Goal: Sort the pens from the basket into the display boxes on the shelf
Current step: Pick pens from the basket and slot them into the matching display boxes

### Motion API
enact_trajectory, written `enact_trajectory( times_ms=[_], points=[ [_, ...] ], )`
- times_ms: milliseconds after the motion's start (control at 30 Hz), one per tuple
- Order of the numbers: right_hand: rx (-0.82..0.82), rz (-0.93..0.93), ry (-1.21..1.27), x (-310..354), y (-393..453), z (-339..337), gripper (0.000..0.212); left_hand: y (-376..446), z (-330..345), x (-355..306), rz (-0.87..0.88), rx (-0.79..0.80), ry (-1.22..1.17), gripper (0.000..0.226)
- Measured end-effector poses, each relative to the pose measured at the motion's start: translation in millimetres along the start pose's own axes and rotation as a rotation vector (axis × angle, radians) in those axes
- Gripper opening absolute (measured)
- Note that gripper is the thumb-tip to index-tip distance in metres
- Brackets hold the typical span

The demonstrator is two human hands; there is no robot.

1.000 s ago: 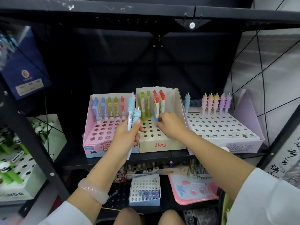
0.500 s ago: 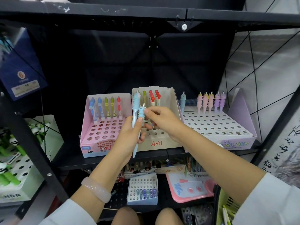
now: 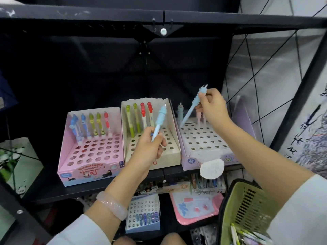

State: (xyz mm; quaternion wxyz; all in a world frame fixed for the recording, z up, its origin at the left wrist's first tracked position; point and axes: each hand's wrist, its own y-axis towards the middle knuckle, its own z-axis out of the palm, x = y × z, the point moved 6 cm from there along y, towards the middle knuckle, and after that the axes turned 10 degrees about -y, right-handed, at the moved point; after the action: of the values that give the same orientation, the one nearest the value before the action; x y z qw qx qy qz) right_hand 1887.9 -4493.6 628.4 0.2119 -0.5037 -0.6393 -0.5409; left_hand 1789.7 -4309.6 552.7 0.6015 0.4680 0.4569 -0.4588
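Blue unicorn pen point(image 3: 192, 107) was pinched near its top in my right hand point(image 3: 211, 106), tilted, tip just over the back holes of the lilac box point(image 3: 203, 138), beside the pens already standing there. Left hand point(image 3: 150, 144) gripped a second blue pen point(image 3: 159, 122) in front of the beige box point(image 3: 169, 152). Step: slotting. Next move needed the pen brought upright over a free hole, then pushed down. More pens waited in the basket point(image 3: 247, 209).
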Motion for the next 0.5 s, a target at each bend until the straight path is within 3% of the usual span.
enact_trajectory(
  times_ms=[133,233,367,500],
  points=[
    [-0.016,-0.077,-0.306,-16,20,3,0.018,9,13,2,0.005,0.011,0.005,0.007],
    [0.017,-0.112,-0.459,-26,26,16,0.023,14,14,3,0.004,-0.005,-0.015,0.019],
    [0.138,-0.085,-0.522,-41,30,34,0.025,18,10,8,-0.034,-0.035,-0.132,0.023],
    [0.151,-0.108,-0.607,-43,40,42,0.027,20,11,9,-0.033,-0.006,-0.086,0.013]
  ],
)
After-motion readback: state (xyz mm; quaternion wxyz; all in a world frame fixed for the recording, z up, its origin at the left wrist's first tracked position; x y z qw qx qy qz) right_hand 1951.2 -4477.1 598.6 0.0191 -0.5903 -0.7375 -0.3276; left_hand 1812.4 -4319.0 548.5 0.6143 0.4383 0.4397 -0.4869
